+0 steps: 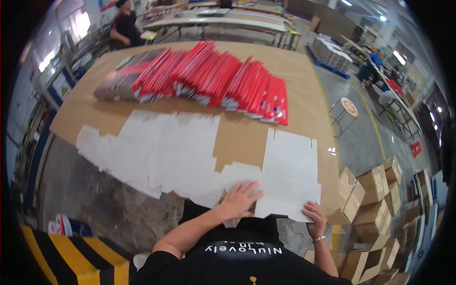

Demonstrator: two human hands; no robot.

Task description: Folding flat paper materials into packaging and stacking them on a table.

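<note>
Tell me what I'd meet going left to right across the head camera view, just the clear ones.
Yellow-and-black striped block, your left hand spread on the white sheeting, your right hand at the sheeting's near right corner, round-topped stool, small red object.

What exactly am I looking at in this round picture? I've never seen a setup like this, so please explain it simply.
There's no machine grip here: a person works with two bare hands. One wide fisheye camera on their head looks down, so straight edges bend near the rim; left in the picture is the person's left. The table has a brown top. On its far part lies a row of red packets, and nearer is a large white sheet with an irregular outline. The left hand lies spread on the sheet. The right hand has fingers curled at its near right corner; its thumb isn't clear, so I can't confirm a firm hold.
</note>
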